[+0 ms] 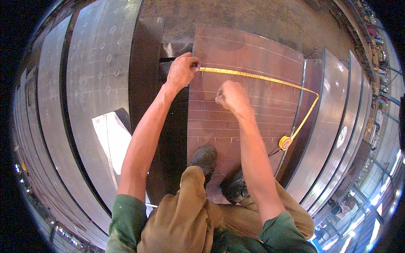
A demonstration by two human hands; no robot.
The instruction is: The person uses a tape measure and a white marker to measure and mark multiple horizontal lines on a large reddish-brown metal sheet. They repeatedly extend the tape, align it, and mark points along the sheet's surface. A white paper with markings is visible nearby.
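A reddish-brown metal plate (240, 52) lies before me, marked with several thin pale cross lines and short ticks. At its left edge my left hand (182, 71) is closed, pinching the end of a yellow tape measure (285, 142). The tape's blade (253, 76) runs rightward over the plate, bends past the right edge and comes back to the yellow case, which rests near that edge. My right hand (234, 99) hangs just below the blade, over the plate, its fingers curled together and slightly blurred. Whatever it may hold is hidden.
Grey metal plates stand in rows at left (93, 55) and right (337, 92); the left one bears chalked ovals. Dark gaps separate them. A white sheet (112, 137) lies on the left plate. My dark shoes (204, 160) are on the brown plate. Bare floor (236, 17) lies beyond.
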